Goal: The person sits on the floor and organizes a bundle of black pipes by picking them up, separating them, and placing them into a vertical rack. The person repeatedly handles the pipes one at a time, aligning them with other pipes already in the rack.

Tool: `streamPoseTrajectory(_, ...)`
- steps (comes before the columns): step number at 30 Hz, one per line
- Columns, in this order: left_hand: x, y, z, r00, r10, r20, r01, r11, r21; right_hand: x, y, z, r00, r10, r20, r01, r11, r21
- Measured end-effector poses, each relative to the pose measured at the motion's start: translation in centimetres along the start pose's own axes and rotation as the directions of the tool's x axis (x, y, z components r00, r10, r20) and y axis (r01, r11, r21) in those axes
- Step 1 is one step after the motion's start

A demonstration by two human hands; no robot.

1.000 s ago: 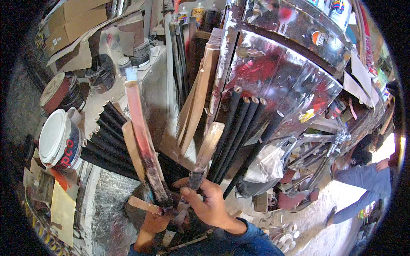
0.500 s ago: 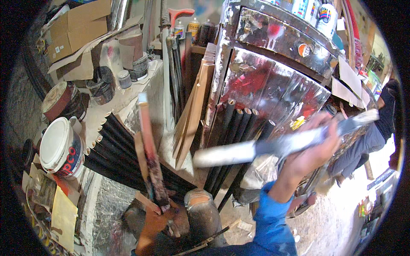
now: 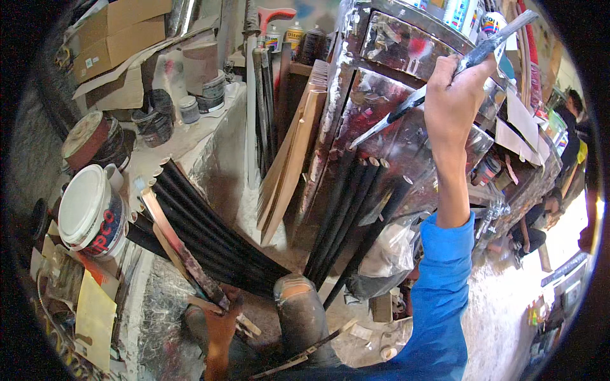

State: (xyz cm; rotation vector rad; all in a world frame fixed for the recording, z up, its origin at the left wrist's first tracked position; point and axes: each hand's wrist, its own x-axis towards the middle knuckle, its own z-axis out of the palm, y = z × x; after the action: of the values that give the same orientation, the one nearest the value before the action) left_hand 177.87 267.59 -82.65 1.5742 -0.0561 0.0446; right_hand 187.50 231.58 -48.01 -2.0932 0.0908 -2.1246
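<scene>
My right hand (image 3: 454, 95) is raised at the upper right, fingers closed around a paint-smeared slat (image 3: 502, 38). Its white, tapering end slants down and left in front of the splattered cabinet, while the dark grey end points up and right. Low at centre left, my left hand (image 3: 222, 317) grips a bundle of narrow sticks. Among them, a stick stained pink and dark red (image 3: 184, 244) reaches up and left, with a paler strip beside it. My left fingers are partly hidden. Behind this bundle lie several black rods (image 3: 216, 222) with pale ends.
More black rods (image 3: 337, 216) lean against the paint-splattered cabinet (image 3: 381, 108), near bare wooden boards (image 3: 292, 152). A white lidded bucket (image 3: 82, 209) and dark paint pots (image 3: 152, 120) stand left. A clear plastic bag (image 3: 387, 254) sits below the cabinet. Other people (image 3: 534, 222) are at far right.
My right hand has risen, turning the slat from nearly level to a steep slant. My left hand has shifted slightly left, and its pink-stained stick now tilts further left.
</scene>
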Motion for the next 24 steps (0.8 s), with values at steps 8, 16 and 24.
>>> streamPoseTrajectory(8, -1.3, -6.0, 0.3, 0.953, -0.174, 0.246, 0.189, 0.981, -0.037, -0.4, 2.8, 1.5, 0.991, -0.076, 0.11, 0.092, 0.985, -0.144)
streamPoseTrajectory(16, -3.4, -2.1, 2.4, 0.977, 0.012, 0.214, -0.024, 0.998, 0.053, 0.4, 6.0, 4.9, 0.963, -0.099, 0.252, 0.143, 0.976, -0.165)
streamPoseTrajectory(24, -3.8, -2.6, 0.9, 0.922, -0.136, 0.363, 0.122, 0.991, 0.061, 0.3, 8.8, 6.8, 0.934, -0.066, 0.352, 0.089, 0.995, -0.047)
